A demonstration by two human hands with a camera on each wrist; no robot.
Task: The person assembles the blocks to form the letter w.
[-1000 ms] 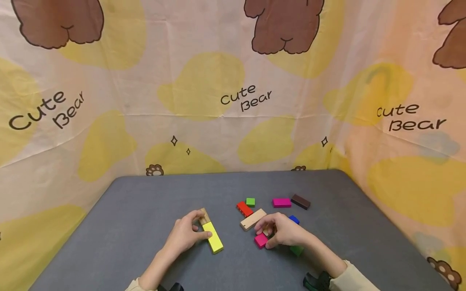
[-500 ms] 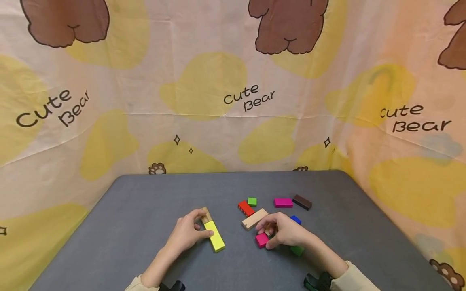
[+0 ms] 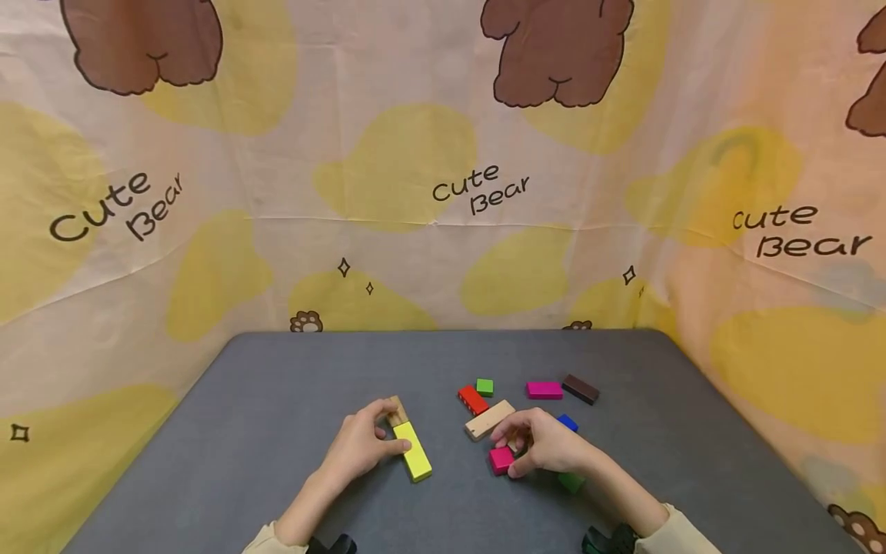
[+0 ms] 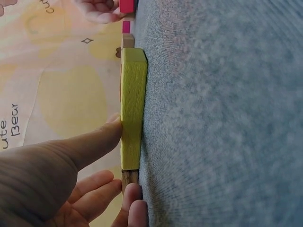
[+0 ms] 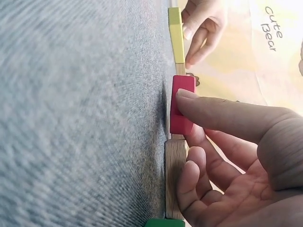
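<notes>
In the head view my left hand (image 3: 360, 446) rests along the left of a yellow block (image 3: 413, 452) and a plain wooden block (image 3: 397, 410), which lie end to end. Its thumb touches the yellow block; its relaxed fingers touch the wooden one. My right hand (image 3: 547, 442) pinches a pink block (image 3: 501, 461), the thumb on its face and fingers behind, close to the table. Seen from the right wrist, a wooden block (image 5: 175, 175) lies beside the curled fingers, partly hidden by them. A green block (image 3: 571, 482) is partly covered under the right forearm.
Behind the right hand lie a long wooden block (image 3: 490, 420), a red block (image 3: 473, 400), a small green block (image 3: 484, 387), a magenta block (image 3: 544, 390), a dark brown block (image 3: 581, 389) and a partly covered blue block (image 3: 568, 422). A printed cloth (image 3: 401, 169) hangs behind the grey table (image 3: 311, 369).
The whole head view has shifted slightly to the right. Both hands keep nearly the same place on their blocks, and the blocks stay as they were.
</notes>
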